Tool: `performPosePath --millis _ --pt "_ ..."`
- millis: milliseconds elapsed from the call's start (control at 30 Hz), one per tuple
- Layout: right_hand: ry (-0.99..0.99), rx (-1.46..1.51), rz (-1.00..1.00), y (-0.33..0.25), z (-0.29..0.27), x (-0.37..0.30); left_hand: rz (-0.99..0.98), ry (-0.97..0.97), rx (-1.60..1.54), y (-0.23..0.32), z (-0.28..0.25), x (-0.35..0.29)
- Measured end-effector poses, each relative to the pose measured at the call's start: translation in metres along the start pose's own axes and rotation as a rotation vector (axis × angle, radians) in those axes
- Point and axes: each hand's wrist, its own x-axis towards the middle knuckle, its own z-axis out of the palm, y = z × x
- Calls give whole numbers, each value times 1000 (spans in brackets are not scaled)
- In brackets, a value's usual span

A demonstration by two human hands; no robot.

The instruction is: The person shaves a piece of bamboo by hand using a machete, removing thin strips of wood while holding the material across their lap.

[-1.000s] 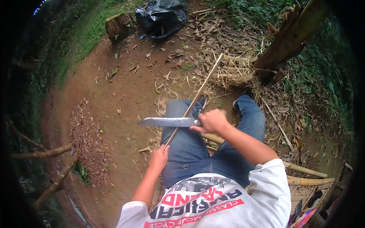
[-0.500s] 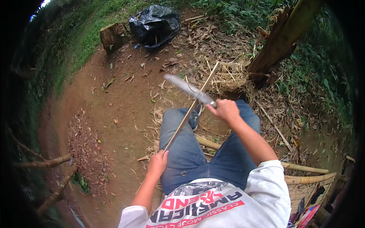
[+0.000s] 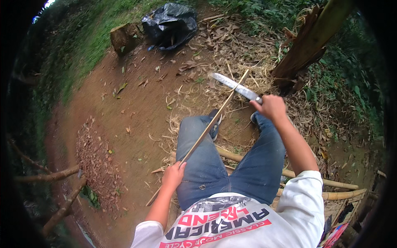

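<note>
A long, thin strip of bamboo (image 3: pixel 211 125) slants across my left thigh, its far end up and to the right. My left hand (image 3: pixel 173 175) is closed round its lower part, and a short tail of the strip sticks out below that hand. In my right hand (image 3: pixel 271 108) is the dark handle of a large knife (image 3: pixel 232 84). The long grey blade points up and to the left and crosses the strip close to its far end. Blade and strip appear to touch there.
Pale shavings (image 3: pixel 178 101) litter the dirt around my feet. A black plastic bag (image 3: pixel 170 25) lies beside a tree stump (image 3: pixel 125 38) at the far side. A thick trunk (image 3: pixel 308 45) leans at the upper right. Bamboo poles (image 3: pixel 331 183) run beside my right hip.
My right hand has moved away from me and to the right, carrying the knife along the strip toward its far end. The strip's tail now shows below my left hand.
</note>
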Motion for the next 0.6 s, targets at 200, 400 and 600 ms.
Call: performPosePath --millis 200,400,600 --pt "114 199 -3 -40 20 -27 15 48 -35 -12 12 0" --pt "-250 256 -435 -135 24 -75 -1 54 -22 -15 11 -3" --pt "-168 81 94 -54 -4 -5 -46 78 14 -19 12 -12"
